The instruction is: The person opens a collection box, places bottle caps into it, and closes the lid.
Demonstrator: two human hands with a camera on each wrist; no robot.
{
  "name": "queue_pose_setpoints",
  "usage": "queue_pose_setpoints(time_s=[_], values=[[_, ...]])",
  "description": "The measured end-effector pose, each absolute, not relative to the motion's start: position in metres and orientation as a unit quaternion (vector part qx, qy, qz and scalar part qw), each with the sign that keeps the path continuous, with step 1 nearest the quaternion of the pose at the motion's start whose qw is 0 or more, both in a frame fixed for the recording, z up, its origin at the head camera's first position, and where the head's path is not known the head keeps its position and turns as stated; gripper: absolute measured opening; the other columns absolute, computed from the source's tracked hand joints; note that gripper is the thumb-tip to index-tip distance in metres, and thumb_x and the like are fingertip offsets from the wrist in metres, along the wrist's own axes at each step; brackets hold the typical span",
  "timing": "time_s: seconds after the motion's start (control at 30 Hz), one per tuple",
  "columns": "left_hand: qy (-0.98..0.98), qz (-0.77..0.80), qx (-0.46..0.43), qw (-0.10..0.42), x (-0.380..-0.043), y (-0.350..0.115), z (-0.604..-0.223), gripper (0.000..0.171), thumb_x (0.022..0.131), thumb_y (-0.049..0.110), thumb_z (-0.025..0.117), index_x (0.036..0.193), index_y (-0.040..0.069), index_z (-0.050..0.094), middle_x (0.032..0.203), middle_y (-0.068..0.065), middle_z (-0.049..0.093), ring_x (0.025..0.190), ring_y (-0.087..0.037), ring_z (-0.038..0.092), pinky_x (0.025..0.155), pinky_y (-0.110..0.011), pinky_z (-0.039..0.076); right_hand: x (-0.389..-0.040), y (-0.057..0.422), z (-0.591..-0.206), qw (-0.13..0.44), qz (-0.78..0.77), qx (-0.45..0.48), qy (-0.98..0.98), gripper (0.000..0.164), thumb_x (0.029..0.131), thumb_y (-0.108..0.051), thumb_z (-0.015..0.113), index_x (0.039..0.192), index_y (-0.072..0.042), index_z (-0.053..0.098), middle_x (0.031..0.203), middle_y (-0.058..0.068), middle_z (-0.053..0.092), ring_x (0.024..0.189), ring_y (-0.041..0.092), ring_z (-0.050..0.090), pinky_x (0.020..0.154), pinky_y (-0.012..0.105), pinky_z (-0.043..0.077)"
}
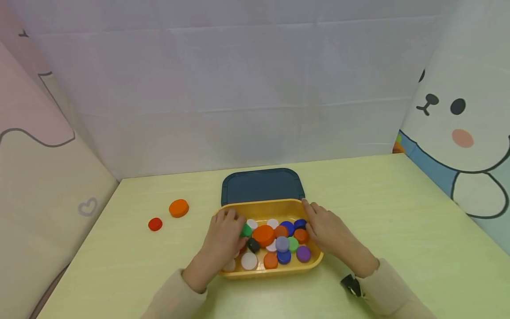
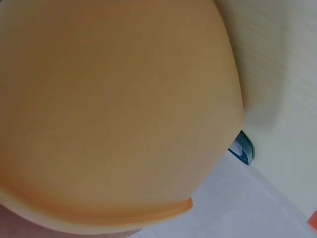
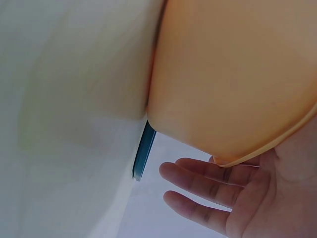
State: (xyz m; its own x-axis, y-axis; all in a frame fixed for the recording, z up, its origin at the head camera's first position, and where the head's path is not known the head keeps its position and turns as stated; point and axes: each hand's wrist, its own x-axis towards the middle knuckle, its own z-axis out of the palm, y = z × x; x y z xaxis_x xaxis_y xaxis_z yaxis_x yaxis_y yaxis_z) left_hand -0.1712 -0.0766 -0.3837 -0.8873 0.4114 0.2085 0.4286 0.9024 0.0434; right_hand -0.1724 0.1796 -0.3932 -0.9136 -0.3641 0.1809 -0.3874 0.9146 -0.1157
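Note:
A yellow plastic container (image 1: 275, 271) holds many bottle caps in several colours. My left hand (image 1: 223, 237) reaches over its left side, fingers bent down inside. A green cap (image 1: 246, 230) is between its finger and thumb; the fingertips are partly hidden. Nearby lie a black cap (image 1: 253, 245), a white cap (image 1: 249, 261) and a large orange cap (image 1: 264, 235). At the right end, my right hand (image 1: 328, 230) holds the rim, thumb inside. In the right wrist view its fingers (image 3: 198, 208) extend outside the container wall (image 3: 228, 79). The left wrist view is mostly filled by the container wall (image 2: 119, 109).
A dark blue lid (image 1: 263, 186) lies behind the container. On the table's left are a loose orange cap (image 1: 179, 208) and a red cap (image 1: 155, 224). A black object (image 1: 351, 285) shows beside the right sleeve. A white sheet (image 1: 247, 97) hangs behind the table.

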Motion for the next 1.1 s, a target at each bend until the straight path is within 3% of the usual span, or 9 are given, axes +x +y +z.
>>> queue_pose_setpoints(time_s=[0.23,0.6,1.1], values=[[-0.973,-0.044,-0.206,0.090,-0.167,-0.081,-0.377,0.036,0.074,0.029,0.075,0.103,0.011,0.064,0.106,-0.010,0.056,0.099,-0.031,0.046,0.084,-0.044,0.042,-0.172,0.180,-0.394,0.078,0.076,0.194,-0.975,0.052,0.089,-0.016,0.052,0.133,0.007,0.038,0.097,0.013,0.053,0.069,0.016,0.045,0.067,0.030,0.048],[-0.972,-0.072,-0.180,0.134,-0.169,-0.100,-0.365,0.032,0.076,0.029,0.072,0.102,0.012,0.064,0.102,-0.009,0.055,0.103,-0.033,0.047,0.086,-0.044,0.041,-0.172,0.180,-0.395,0.088,0.077,0.196,-0.974,0.051,0.088,-0.015,0.052,0.132,0.008,0.039,0.097,0.013,0.054,0.070,0.017,0.046,0.067,0.032,0.048],[-0.980,-0.111,-0.090,0.140,-0.201,-0.158,-0.366,0.033,0.081,0.023,0.067,0.106,0.003,0.062,0.107,-0.020,0.057,0.103,-0.044,0.046,0.082,-0.053,0.039,-0.172,0.179,-0.393,0.086,0.084,0.198,-0.973,0.051,0.088,-0.015,0.052,0.132,0.008,0.039,0.094,0.012,0.053,0.066,0.015,0.043,0.064,0.029,0.046]])
